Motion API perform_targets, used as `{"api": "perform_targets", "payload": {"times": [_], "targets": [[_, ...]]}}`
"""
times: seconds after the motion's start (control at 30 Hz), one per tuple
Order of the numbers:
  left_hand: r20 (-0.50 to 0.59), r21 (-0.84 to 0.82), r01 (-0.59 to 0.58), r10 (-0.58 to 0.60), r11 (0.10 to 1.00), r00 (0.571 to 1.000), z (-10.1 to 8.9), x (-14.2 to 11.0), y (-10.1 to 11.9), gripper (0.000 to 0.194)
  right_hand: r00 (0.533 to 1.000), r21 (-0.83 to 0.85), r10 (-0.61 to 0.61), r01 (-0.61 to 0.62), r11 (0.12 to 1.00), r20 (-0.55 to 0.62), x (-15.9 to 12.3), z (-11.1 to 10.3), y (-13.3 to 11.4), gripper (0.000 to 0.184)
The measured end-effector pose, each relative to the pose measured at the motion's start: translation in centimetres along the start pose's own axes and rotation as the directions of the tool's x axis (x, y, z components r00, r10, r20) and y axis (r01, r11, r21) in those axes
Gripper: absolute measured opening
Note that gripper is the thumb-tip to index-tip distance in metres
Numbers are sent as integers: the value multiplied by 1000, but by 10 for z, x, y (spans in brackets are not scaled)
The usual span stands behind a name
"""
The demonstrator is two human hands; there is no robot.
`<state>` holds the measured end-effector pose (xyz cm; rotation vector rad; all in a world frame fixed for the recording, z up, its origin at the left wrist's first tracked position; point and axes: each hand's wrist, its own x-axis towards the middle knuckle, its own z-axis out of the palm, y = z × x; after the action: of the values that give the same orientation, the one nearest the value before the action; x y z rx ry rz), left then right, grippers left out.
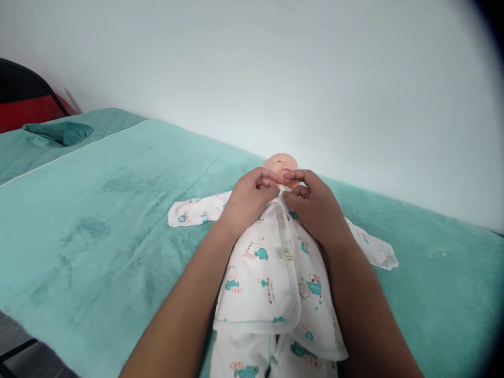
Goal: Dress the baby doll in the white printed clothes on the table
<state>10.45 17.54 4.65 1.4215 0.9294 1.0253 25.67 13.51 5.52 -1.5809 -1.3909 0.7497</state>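
Observation:
A baby doll (281,161) lies on its back, dressed in a white printed baby jacket (252,262) and matching trousers (244,357). At the doll's neck, my left hand (255,191) pinches the jacket's collar edge from the left. My right hand (309,197) pinches the same collar from the other side, fingertips almost touching the left ones. What exactly sits between the fingertips is mostly hidden. Lower on the front, a pale button (287,257) shows on the overlapping edge. The jacket's left-side sleeve (197,211) and right-side sleeve (372,244) stretch outward on the bed.
A teal plush cover (118,226) spreads under the doll. Behind it rises a white wall (275,68). At the far left, a quilted teal section has an opening (59,134), and a black and red chair-like object (27,100) stands beyond.

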Motion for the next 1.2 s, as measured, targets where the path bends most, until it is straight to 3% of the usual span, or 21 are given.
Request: {"api": "perform_targets", "payload": {"times": [0.13,0.33,0.6,0.73,0.83,0.93,1.03,1.2], "targets": [[-10,80,-7,8,997,1000,0,1,0,23,1000,-4,4,-4,1000,-21,0,-1,0,33],[-31,235,-148,159,961,987,1,0,-1,26,999,-11,-6,5,1000,-42,2,0,2,31],[1,184,-145,147,972,989,-4,-3,-2,20,998,-73,3,-8,997,-60,-6,-12,-8,15],[115,118,-115,101,986,988,-10,-11,5,14,987,-352,22,36,935,158,-31,-27,-29,44],[245,169,-94,51,981,968,-19,-16,15,14,957,-480,4,141,866,289,-49,-30,-39,50],[369,257,-101,-1,961,930,-29,-16,24,17,961,-540,-38,187,820,275,-58,-28,-41,44],[478,279,-174,20,944,878,-34,-15,27,16,970,-556,-41,171,813,238,-60,-25,-37,39],[485,369,-248,42,896,873,-33,-19,25,22,998,-437,17,14,899,68,-63,-12,-27,30]]}}
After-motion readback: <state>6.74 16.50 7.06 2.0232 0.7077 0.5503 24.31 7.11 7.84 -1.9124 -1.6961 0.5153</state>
